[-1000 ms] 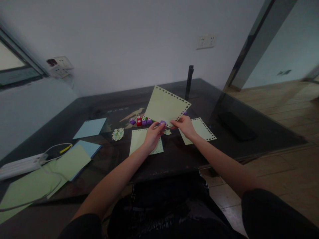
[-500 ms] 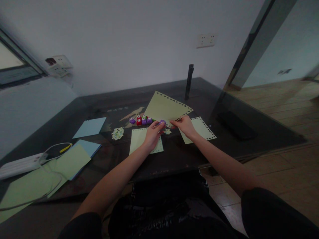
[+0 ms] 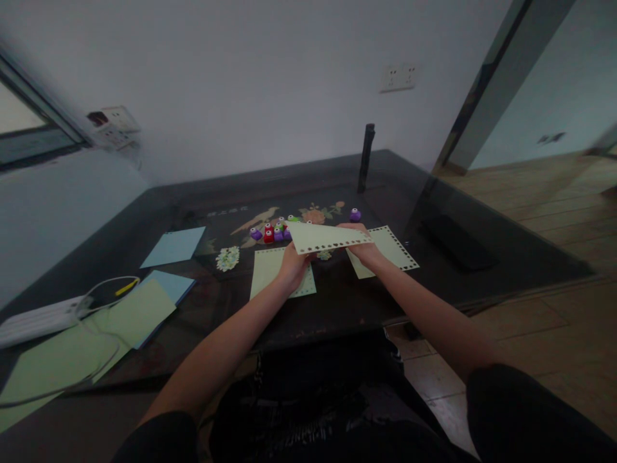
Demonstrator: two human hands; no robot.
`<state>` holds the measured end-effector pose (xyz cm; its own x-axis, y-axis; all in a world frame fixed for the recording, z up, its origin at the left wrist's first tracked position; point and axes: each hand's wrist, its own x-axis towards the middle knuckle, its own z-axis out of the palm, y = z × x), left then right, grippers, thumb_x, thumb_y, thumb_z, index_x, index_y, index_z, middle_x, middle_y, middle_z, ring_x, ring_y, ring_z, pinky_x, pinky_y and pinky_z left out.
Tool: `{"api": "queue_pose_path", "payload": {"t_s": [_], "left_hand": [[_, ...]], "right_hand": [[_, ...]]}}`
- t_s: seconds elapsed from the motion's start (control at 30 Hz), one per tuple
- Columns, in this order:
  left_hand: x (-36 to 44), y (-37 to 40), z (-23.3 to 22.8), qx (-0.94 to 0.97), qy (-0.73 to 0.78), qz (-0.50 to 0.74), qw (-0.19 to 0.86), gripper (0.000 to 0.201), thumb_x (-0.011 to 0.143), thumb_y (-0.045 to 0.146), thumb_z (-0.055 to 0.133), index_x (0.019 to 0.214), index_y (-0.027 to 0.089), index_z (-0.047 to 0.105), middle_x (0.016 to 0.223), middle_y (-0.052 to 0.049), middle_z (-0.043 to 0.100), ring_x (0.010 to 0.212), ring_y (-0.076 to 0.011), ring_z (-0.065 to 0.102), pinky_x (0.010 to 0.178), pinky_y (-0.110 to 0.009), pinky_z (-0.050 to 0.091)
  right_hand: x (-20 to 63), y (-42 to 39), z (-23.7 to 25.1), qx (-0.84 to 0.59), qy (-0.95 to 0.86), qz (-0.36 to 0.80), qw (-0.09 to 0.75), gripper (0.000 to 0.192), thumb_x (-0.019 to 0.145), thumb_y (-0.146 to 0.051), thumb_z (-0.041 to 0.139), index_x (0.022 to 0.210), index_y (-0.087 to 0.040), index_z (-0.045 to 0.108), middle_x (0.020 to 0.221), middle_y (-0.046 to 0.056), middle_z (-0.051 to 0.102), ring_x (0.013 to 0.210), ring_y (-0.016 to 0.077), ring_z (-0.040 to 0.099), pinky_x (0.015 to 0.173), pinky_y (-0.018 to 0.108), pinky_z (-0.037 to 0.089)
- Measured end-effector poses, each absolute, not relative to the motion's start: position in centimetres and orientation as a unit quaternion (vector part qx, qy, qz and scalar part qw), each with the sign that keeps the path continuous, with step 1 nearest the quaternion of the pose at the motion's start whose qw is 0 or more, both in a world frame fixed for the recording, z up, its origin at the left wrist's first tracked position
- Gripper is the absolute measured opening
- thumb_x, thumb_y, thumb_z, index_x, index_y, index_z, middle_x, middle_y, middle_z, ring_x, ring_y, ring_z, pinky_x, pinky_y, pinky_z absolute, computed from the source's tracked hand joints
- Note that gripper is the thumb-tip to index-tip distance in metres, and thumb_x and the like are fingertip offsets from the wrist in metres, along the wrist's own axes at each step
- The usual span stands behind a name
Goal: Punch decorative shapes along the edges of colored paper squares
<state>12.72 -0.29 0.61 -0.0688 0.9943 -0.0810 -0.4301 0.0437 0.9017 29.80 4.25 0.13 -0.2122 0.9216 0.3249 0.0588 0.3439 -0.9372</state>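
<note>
A pale green sheet of paper [image 3: 318, 236] is held tilted above the table, with small cut-out shapes along its near edge. My right hand [image 3: 366, 251] grips it at the right end, its fingers partly behind the sheet. My left hand [image 3: 291, 269] is at the sheet's lower left corner; its fingers are hidden behind the paper, so what they hold does not show. Just beyond lie several small craft punches [image 3: 268, 235], red, purple and green with white tops. A separate purple punch [image 3: 355, 215] stands behind my right hand.
Edge-punched sheets lie under my left hand [image 3: 266, 270] and by my right wrist [image 3: 393, 251]. Small pale cut-outs [image 3: 228, 258] form a pile. Blue sheets [image 3: 174, 247], green sheets [image 3: 72, 350], a white power strip [image 3: 41, 321] and cable lie left. A black upright post [image 3: 366, 157] and dark flat object [image 3: 456, 243] are right.
The sheet has been swung down towards me from its raised, slanted position and now covers my left fingers. The purple punch seen in my left hand is hidden; another behind the sheet has come into view.
</note>
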Motion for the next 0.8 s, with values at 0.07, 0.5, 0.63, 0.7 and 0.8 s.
{"api": "queue_pose_path", "payload": {"t_s": [0.07,0.5,0.63,0.7,0.8], "left_hand": [[12.75,-0.41,0.67,0.338,0.417,0.602,0.591,0.029,0.055,0.015,0.074,0.081,0.019,0.063,0.080,0.000,0.069,0.074,-0.0142,0.060,0.066,-0.025,0.044],[12.63,-0.52,1.30,0.365,0.419,0.559,0.615,0.034,0.055,0.032,0.083,0.076,0.016,0.060,0.072,0.000,0.064,0.068,-0.0114,0.060,0.059,-0.021,0.041],[12.57,-0.46,1.22,0.371,0.419,0.557,0.614,0.034,0.056,0.033,0.083,0.076,0.016,0.061,0.071,0.000,0.064,0.068,-0.0115,0.060,0.058,-0.021,0.041],[12.54,-0.44,1.17,0.375,0.418,0.555,0.613,0.034,0.056,0.034,0.083,0.075,0.016,0.061,0.072,-0.001,0.064,0.068,-0.0115,0.060,0.058,-0.022,0.041],[12.52,-0.40,1.08,0.376,0.417,0.554,0.615,0.034,0.055,0.034,0.083,0.074,0.016,0.060,0.072,-0.001,0.064,0.069,-0.0120,0.060,0.059,-0.022,0.041]], "right_hand": [[29.88,4.06,0.12,-0.370,-0.650,0.434,0.502,0.019,0.066,-0.034,0.063,0.058,-0.017,0.058,0.052,-0.002,0.054,0.048,0.0100,0.047,0.045,0.022,0.037],[29.15,3.77,0.91,-0.434,-0.554,0.545,0.456,0.023,0.060,-0.028,0.076,0.076,-0.015,0.066,0.074,0.008,0.069,0.053,0.0159,0.059,0.042,0.027,0.047],[29.30,3.78,0.85,-0.439,-0.567,0.538,0.443,0.022,0.063,-0.028,0.075,0.077,-0.014,0.067,0.078,0.012,0.070,0.057,0.0190,0.061,0.046,0.032,0.051],[29.34,3.81,0.87,-0.438,-0.572,0.533,0.444,0.023,0.062,-0.028,0.075,0.078,-0.014,0.067,0.077,0.012,0.070,0.057,0.0192,0.061,0.046,0.033,0.051],[29.37,3.85,0.92,-0.433,-0.580,0.522,0.451,0.025,0.061,-0.029,0.075,0.079,-0.014,0.066,0.075,0.010,0.069,0.057,0.0186,0.061,0.044,0.031,0.050]]}}
